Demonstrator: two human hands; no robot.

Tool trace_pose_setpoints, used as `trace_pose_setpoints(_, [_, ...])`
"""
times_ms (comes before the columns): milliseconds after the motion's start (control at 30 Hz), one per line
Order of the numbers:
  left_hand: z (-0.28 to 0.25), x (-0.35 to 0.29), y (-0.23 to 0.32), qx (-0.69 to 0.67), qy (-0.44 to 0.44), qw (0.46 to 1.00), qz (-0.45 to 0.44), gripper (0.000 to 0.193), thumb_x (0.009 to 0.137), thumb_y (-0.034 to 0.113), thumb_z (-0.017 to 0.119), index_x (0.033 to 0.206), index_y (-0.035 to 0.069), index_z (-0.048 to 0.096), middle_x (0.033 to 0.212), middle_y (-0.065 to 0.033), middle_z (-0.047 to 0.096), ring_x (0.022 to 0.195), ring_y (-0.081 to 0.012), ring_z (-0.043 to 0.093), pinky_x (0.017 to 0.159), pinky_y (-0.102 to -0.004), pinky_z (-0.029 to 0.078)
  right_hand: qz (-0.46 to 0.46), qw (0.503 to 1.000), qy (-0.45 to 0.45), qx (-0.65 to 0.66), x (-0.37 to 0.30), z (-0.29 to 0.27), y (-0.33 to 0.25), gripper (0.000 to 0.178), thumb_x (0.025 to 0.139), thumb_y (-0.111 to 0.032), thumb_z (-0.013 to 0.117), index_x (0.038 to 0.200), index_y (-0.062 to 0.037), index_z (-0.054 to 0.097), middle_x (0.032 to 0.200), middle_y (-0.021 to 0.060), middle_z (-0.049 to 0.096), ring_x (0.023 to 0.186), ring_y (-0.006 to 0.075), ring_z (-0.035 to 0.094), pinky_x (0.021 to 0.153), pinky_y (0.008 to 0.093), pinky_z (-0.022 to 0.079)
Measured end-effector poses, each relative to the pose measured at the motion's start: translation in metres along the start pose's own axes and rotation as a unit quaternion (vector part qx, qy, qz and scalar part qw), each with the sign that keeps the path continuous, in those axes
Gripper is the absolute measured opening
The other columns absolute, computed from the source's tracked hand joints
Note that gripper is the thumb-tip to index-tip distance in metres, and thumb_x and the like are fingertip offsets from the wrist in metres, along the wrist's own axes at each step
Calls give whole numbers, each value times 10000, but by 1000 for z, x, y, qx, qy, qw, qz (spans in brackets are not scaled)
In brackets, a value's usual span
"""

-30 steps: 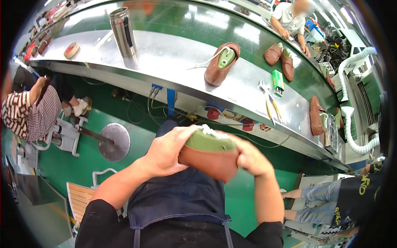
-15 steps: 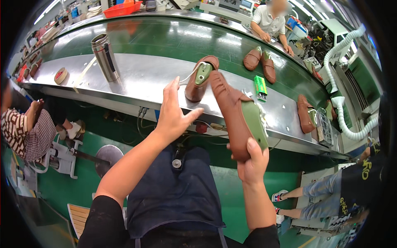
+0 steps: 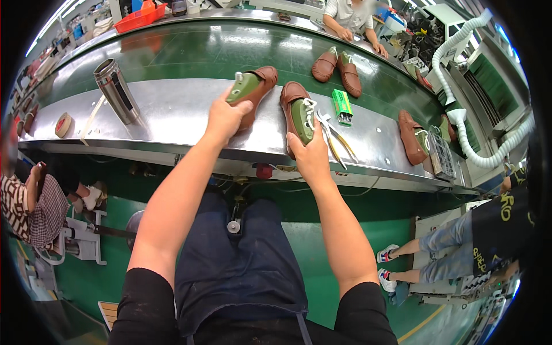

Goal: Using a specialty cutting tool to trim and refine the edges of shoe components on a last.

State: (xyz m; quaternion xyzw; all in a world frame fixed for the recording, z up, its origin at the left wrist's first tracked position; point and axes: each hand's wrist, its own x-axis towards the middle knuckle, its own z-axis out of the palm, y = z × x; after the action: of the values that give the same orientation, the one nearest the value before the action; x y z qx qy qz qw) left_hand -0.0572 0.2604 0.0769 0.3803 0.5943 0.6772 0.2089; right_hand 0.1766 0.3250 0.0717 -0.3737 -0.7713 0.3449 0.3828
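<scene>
Left grip (image 3: pixel 225 119) clasps brown shoe (image 3: pixel 262 87); right grip (image 3: pixel 312 156) clasps second shoe (image 3: pixel 291 104); near ends held, toes beyond.

1. Steel flask (image 3: pixel 117 93): standing on the left part of the metal counter (image 3: pixel 184 103).
2. Round beige roll (image 3: pixel 63 125): on the counter, left of the flask.
3. Small green box (image 3: pixel 342 103): on the counter, right of centre.
4. Red basket (image 3: pixel 132 24): at upper left, beyond the green band (image 3: pixel 190 49).
5. White corrugated hose (image 3: pixel 486 152): at far right.
6. Person in white shirt (image 3: pixel 345 10): across the green band.
7. Person in denim shorts (image 3: pixel 440 244): standing at right.
</scene>
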Motion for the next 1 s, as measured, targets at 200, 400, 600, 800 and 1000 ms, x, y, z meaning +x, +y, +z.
trace_pose_setpoints(200, [-78,-39,26,-323,-85,907,-256,464,1021,266,615,1348,-63,629,1137,-215,727,966,-301,729,811,-424,611,-243,944,106,-198,-43,-9,-21,936,816,-250,902,1567,15,410,1616,284,387,1481,469,408,1220,538,347])
trace_pose_setpoints(400, [-162,-174,62,-227,-158,939,-204,659,966,427,615,1287,-148,631,1009,-242,763,724,-319,763,569,-342,601,-346,901,-123,-233,-96,-11,-101,1102,612,-137,980,1571,-79,440,1586,216,449,1466,443,441,1176,547,401])
trace_pose_setpoints(600, [-178,-237,77,-122,-159,961,-190,889,938,634,700,1475,-54,532,1311,-147,674,1155,-190,664,955,-320,562,-132,928,-343,-69,-161,34,-61,1076,637,-125,982,1564,-42,442,1370,213,669,1229,422,667,1032,438,550])
trace_pose_setpoints(800, [-148,-267,36,91,-157,978,-106,949,862,387,844,1627,86,371,1482,-150,556,1364,-277,557,1162,-401,428,178,880,-364,246,-273,72,-24,1012,705,-136,978,1554,4,447,1438,121,640,1344,231,604,1152,387,459])
trace_pose_setpoints(1000, [-124,-274,-6,34,-163,981,-94,794,940,432,786,1557,74,437,1526,-172,453,1435,-340,473,1209,-448,381,202,872,-416,163,-292,62,-8,895,867,-305,891,1548,48,430,1452,215,609,1330,285,627,1118,405,496])
